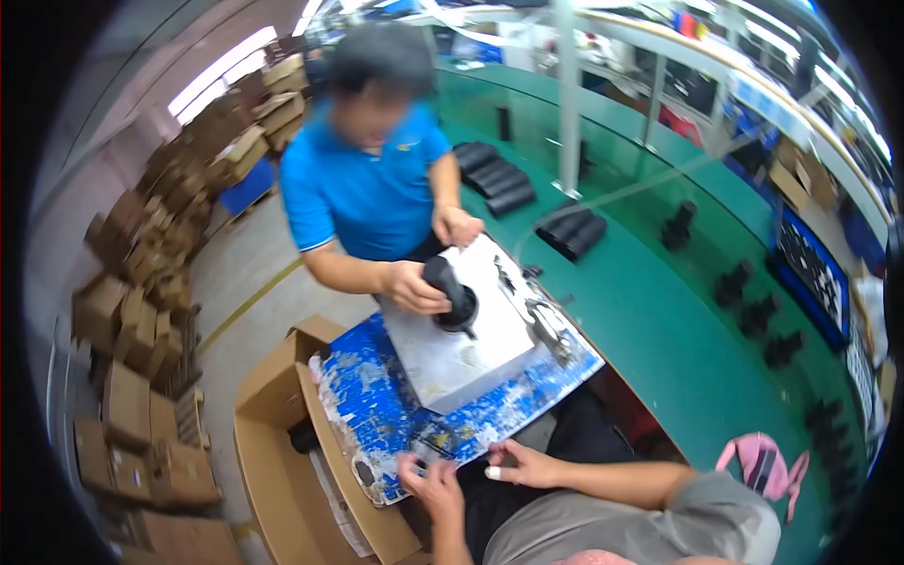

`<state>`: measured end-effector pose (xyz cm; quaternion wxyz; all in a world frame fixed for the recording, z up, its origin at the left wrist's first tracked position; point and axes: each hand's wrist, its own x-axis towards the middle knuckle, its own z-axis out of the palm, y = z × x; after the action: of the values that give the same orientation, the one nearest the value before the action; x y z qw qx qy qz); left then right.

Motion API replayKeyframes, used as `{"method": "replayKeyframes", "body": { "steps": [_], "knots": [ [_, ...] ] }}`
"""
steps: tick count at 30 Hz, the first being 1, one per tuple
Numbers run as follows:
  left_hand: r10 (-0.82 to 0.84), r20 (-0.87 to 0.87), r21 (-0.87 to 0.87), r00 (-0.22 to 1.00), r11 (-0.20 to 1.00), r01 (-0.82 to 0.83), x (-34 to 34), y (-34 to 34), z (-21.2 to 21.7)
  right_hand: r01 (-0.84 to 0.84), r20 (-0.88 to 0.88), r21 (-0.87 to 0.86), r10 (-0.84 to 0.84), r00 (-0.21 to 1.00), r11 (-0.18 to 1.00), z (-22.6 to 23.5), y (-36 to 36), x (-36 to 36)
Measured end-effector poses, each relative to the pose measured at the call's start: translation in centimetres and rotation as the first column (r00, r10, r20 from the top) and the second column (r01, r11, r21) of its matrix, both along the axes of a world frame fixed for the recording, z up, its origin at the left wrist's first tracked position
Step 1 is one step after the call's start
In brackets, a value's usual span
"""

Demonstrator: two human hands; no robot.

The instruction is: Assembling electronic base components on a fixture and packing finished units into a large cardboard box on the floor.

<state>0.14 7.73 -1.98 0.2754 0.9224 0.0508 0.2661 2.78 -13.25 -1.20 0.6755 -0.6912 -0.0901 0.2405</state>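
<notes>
My left hand (435,488) is at the near edge of a worn blue tabletop (350,400), its fingers curled together around something small and dark that I cannot make out. Just to its right, my right hand (527,468) has its thumb and fingers apart, with a white wrap on one digit and nothing visible between them. Beyond both hands a silvery metal box (450,369) rests on the tabletop. Across from me, a co-worker's hand (414,287) grips a black cylindrical part (455,299) at a round fitting on top of the box. The co-worker's other hand touches the box's far edge.
An open cardboard box (273,480) stands left of the tabletop. To the right runs a green workbench (650,330) with black tubular parts (570,231), a blue tray (812,273) and a pink strapped item (761,464). A metal clamp-like tool (548,330) lies by the metal box. Cartons line the left wall.
</notes>
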Motion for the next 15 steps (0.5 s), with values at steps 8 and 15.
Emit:
{"method": "replayKeyframes", "body": {
  "steps": [8,15],
  "knots": [
    [-0.152,-0.146,-0.522,0.978,0.851,0.054,-4.4,-2.1,-1.2,0.01,0.009,-0.065,-0.009,1.0,0.998,-3.0,0.2,0.7],
    [-0.562,-0.278,-0.955,0.779,0.25,-0.16,-2.5,-3.0,-0.8,-0.202,0.075,-0.045,0.205,0.976,0.978,-4.5,-0.8,0.1]
  ]
}}
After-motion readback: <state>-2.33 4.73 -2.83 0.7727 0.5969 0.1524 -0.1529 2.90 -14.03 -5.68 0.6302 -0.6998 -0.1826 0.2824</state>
